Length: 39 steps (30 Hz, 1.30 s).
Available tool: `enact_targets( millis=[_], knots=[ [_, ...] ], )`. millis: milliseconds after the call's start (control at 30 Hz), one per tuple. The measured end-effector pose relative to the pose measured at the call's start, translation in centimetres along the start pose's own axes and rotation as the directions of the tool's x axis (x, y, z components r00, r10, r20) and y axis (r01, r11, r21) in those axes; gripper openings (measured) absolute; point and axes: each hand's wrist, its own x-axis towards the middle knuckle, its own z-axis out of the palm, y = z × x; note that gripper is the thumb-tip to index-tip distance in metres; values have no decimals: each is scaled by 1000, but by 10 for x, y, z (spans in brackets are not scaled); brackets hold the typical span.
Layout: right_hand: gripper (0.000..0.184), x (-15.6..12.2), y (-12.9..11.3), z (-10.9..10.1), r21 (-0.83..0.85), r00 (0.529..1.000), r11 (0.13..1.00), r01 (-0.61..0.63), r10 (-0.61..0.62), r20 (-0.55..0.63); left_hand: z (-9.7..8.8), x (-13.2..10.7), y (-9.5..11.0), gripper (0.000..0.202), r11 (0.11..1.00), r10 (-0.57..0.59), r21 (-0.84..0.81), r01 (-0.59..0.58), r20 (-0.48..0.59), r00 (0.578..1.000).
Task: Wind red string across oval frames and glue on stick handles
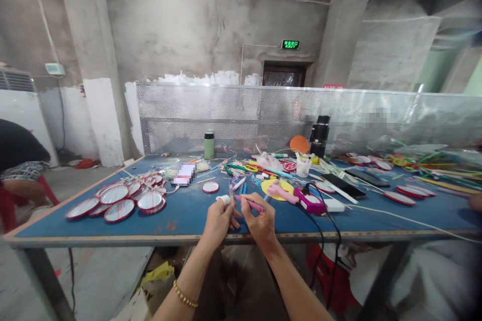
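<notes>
Lower ctr of frame, your R hand [259, 218] grips a pink pen [257, 204] beside the thin strip [231, 191] pinched in your L hand [219, 218]. A slip off so narrow a strip could jab your L hand; at lower right, your R forearm [291, 271] might snag the black cord [340, 237] & drag the purple corded tool [312, 204].

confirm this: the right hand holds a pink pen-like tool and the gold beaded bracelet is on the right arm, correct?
Not quite: the head view shows the gold beaded bracelet on the left arm. The right hand does hold a pink pen-like tool.
</notes>
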Motion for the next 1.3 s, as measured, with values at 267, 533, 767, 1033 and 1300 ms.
enact_targets(
  millis=[267, 533, 767, 1033, 1300],
  knots=[
    [16, 0, 0, 0, -12, 1000, 1000, -6, 6, -6, 0, -1, 4, 25, 1000, -18, -18, 18, -1, 1000],
    [15, 2, -4, -1, 13, 999, 999, 39, -39, 8, 1, -2, 6, 23, 1000, -7, -21, 7, 0, 1000],
    [16, 2, -5, -1, -1, 999, 999, 40, -40, 7, 1, -2, 2, 23, 999, 32, 11, -32, -6, 999],
    [15, 2, -5, 0, 5, 998, 998, 68, -68, 16, 0, -3, 4, 27, 999, 50, 20, -50, 7, 999],
    [14, 1, -3, 0, 12, 997, 997, 75, -75, 19, 1, -2, 3, 27, 999, 44, 20, -44, 2, 999]
  ],
)
